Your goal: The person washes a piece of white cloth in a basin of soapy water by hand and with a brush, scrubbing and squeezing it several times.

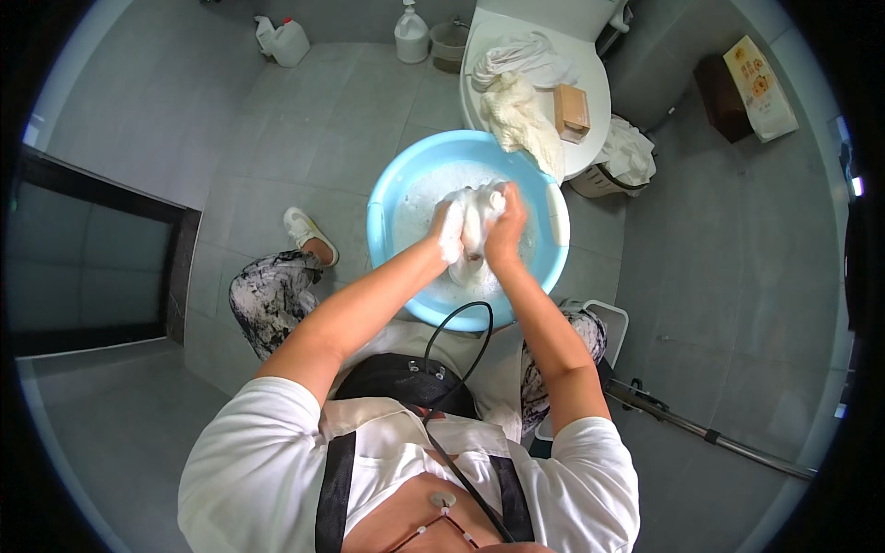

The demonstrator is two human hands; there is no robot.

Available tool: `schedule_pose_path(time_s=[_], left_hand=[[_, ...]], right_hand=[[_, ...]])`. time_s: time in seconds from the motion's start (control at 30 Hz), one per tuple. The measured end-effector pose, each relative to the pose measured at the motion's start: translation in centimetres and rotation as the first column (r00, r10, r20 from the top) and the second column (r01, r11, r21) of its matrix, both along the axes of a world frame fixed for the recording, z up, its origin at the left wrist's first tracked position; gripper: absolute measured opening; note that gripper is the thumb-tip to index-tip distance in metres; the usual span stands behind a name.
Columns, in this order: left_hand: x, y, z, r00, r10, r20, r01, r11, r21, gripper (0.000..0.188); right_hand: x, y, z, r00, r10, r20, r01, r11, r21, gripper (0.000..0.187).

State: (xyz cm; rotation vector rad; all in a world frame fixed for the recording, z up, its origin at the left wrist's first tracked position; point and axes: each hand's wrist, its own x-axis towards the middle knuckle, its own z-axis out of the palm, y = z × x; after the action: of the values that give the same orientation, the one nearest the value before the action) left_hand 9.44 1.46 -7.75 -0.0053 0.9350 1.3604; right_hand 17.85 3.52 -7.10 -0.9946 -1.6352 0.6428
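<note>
Suds (pixel 426 187) whiten the water (pixel 406 221) in 1 light-blue basin (pixel 376 226), where you hold 1 foamy white cloth (pixel 473 219) over the middle. Your left hand (pixel 447 229) and right hand (pixel 506 224) both curl mostly closed on it from either side, foam hiding some fingers. Beyond the basin, 1 toilet lid (pixel 595 78) carries 1 grey-white cloth (pixel 527 60), 1 cream cloth (pixel 514 111) and 1 brown box (pixel 572 112); 1 pump bottle (pixel 411 37) stands on the floor (pixel 359 101).

Bare forearms (pixel 383 297) extended forward, angled inward, hands (pixel 505 226) close together, curled toward each other
</note>
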Motion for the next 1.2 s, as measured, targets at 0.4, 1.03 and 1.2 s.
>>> schedule_pose_path(time_s=[0.4,1.03,1.2], left_hand=[[-1.6,-1.1,1.9,0.975,-0.202,0.090,0.191,0.974,0.122,0.041],[-7.0,0.1,0.8,-0.076,-0.178,-0.981,0.616,0.765,-0.187,0.047],[-7.5,-0.2,1.6,0.699,-0.217,-0.682,0.510,0.819,0.262,0.037]], right_hand=[[2.1,2.5,-1.7,0.964,-0.103,0.244,0.142,0.979,-0.149,0.015],[5.5,2.6,2.0,0.832,0.462,0.307,-0.307,0.845,-0.438,0.079],[5.4,2.0,-0.7,0.814,0.346,0.466,-0.262,0.935,-0.237,0.063]])
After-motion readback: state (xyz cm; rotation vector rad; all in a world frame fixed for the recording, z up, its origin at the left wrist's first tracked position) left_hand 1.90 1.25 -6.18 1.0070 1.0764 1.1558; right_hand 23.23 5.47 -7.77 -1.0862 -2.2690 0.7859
